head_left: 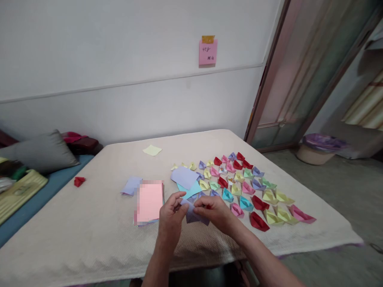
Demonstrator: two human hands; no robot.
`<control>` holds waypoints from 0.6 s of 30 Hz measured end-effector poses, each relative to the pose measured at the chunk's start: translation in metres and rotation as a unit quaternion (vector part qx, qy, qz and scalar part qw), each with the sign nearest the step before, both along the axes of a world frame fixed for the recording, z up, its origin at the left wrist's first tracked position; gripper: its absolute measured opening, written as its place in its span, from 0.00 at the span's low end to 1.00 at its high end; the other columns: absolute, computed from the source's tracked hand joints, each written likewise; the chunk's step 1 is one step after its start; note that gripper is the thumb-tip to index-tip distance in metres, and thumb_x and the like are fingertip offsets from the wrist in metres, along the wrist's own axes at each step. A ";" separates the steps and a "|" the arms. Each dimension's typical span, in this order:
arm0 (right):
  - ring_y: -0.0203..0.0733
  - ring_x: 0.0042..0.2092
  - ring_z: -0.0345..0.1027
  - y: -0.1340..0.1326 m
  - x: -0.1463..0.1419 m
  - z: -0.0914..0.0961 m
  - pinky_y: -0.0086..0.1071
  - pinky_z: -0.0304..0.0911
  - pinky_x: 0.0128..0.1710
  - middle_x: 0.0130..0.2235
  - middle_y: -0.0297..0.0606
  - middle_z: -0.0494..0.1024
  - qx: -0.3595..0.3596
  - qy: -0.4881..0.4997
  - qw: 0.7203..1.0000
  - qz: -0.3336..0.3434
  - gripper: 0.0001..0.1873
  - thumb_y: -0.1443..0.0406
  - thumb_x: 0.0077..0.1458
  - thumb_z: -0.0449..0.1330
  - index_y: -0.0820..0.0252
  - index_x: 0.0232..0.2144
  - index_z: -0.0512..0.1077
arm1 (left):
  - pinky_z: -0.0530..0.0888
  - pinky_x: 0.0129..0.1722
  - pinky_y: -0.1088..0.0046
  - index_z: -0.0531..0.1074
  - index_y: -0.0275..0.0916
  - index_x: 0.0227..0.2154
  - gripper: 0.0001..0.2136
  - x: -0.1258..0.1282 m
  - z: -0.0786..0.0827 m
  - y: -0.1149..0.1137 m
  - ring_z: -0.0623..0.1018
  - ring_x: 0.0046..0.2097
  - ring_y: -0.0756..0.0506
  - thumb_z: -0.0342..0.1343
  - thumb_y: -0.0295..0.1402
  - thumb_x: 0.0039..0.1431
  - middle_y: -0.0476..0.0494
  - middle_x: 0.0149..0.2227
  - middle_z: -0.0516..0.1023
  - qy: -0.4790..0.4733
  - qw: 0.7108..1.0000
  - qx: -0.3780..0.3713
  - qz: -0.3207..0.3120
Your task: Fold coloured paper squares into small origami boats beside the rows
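Observation:
Between my two hands is a folded sheet of lavender paper (197, 217), held above the near part of the covered table. My left hand (173, 209) pinches its left side with thumb and fingers. On the other side, my right hand (214, 209) pinches the upper right of the fold. Just beyond my hands lie a loose lavender sheet (184, 177) and, partly under it, a turquoise sheet (191, 189). Rows of small folded paper boats (236, 189) in several colours spread to the right. Left of my left hand is a stack of pink paper (151, 201).
A lavender sheet (131, 186) lies behind the pink stack, and a pale yellow sheet (152, 150) near the wall. A red folded paper (79, 181) sits at far left. Beyond the table are a grey pillow (44, 151) and a lined bin (317, 149). A pink note (208, 54) is taped up.

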State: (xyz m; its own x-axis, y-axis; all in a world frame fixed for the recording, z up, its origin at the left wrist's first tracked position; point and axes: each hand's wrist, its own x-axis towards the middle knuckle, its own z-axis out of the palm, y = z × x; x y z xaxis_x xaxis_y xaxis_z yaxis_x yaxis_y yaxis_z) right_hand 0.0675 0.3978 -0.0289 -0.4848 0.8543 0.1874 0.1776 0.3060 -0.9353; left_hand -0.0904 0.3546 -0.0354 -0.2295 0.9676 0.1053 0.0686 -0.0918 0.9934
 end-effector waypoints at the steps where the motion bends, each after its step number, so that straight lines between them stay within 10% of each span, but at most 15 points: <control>1: 0.34 0.25 0.62 -0.001 -0.001 0.000 0.25 0.56 0.25 0.22 0.31 0.71 0.004 -0.001 1.000 -0.006 0.07 0.70 0.47 0.59 0.60 0.20 0.75 | 0.63 0.26 0.77 0.72 0.37 0.41 0.14 0.001 0.001 0.000 0.67 0.26 0.52 0.58 0.30 0.50 0.55 0.23 0.67 -0.002 1.000 0.001 0.005; 8: 0.34 0.22 0.58 -0.005 -0.010 -0.004 0.25 0.54 0.21 0.19 0.31 0.67 -0.038 0.052 0.993 -0.099 0.10 0.64 0.48 0.57 0.60 0.17 0.70 | 0.72 0.39 0.71 0.71 0.38 0.41 0.16 0.006 -0.003 -0.001 0.75 0.38 0.47 0.61 0.32 0.47 0.45 0.36 0.75 -0.044 0.988 0.053 0.139; 18: 0.35 0.24 0.60 -0.005 -0.015 -0.009 0.24 0.54 0.22 0.19 0.31 0.67 0.030 0.014 0.991 -0.127 0.11 0.66 0.48 0.57 0.59 0.16 0.69 | 0.72 0.41 0.72 0.73 0.39 0.33 0.06 0.010 -0.001 -0.006 0.75 0.41 0.47 0.59 0.30 0.51 0.43 0.44 0.73 -0.008 0.988 0.088 0.128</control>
State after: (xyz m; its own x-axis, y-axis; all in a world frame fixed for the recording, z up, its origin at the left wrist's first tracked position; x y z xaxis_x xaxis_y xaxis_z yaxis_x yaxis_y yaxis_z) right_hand 0.0522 0.3924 -0.0377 -0.2492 0.9352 0.2517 0.2297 0.3096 -0.9227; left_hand -0.0801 0.3489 -0.0367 -0.4668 0.8450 0.2609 0.0969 -0.2443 0.9648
